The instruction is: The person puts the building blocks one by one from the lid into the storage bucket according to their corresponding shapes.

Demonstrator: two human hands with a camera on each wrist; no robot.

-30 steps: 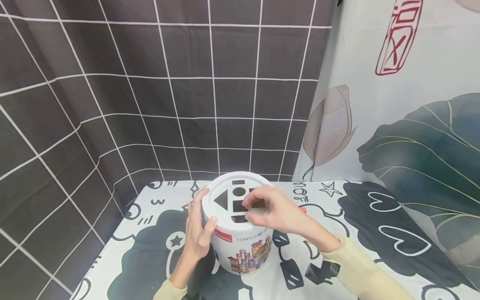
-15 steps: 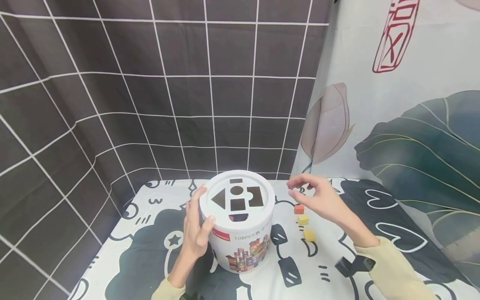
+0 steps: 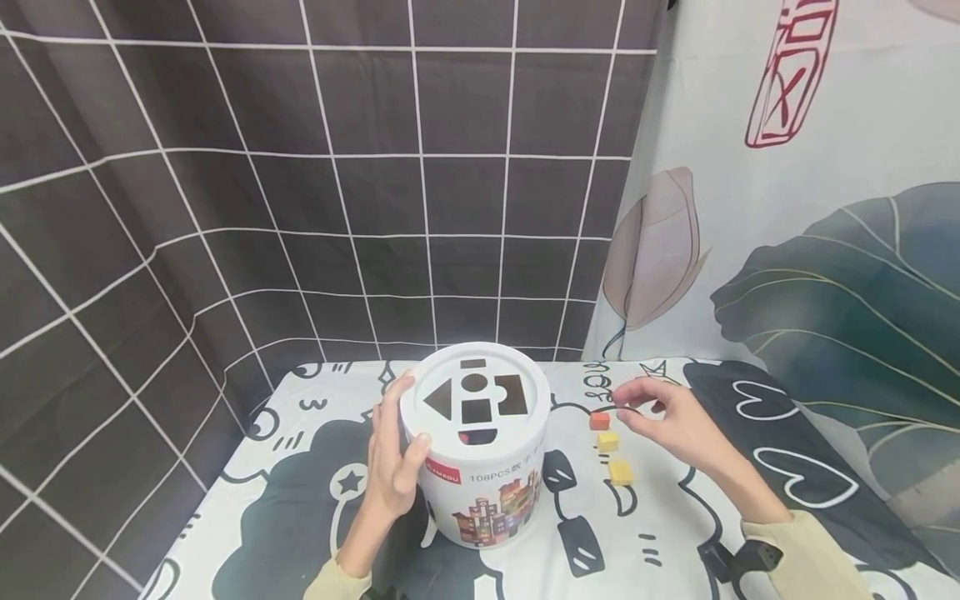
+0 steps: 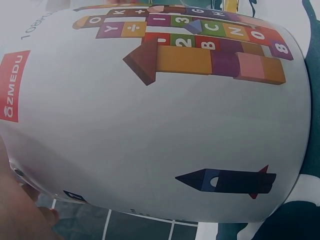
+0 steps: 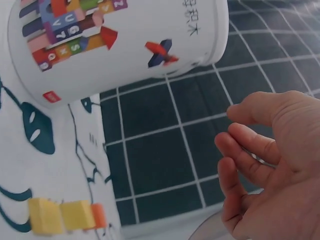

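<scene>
A white round bucket (image 3: 480, 496) with printed toy blocks on its side stands on the table. Its white lid (image 3: 442, 429) has several cut-out shapes: a triangle, a circle, rectangles and others. My left hand (image 3: 393, 458) rests against the lid's left side, fingers extended along the rim and thumb at the front. To the right of the bucket, my right hand (image 3: 678, 421) hovers with relaxed fingers and holds nothing. Near its fingertips lies an orange-red block (image 3: 599, 421). Two yellow blocks, a smaller one (image 3: 607, 441) and a larger one (image 3: 620, 472), lie in line in front of it.
A patterned black-and-white cloth (image 3: 300, 492) covers the table. Behind it hangs a dark curtain (image 3: 382, 200) with white grid lines. A pale curtain (image 3: 750, 217) with leaf prints hangs at the right.
My right hand has moved from above the lid to the right, over the cloth beyond the small blocks, uncovering them. My left hand stays at the bucket.
</scene>
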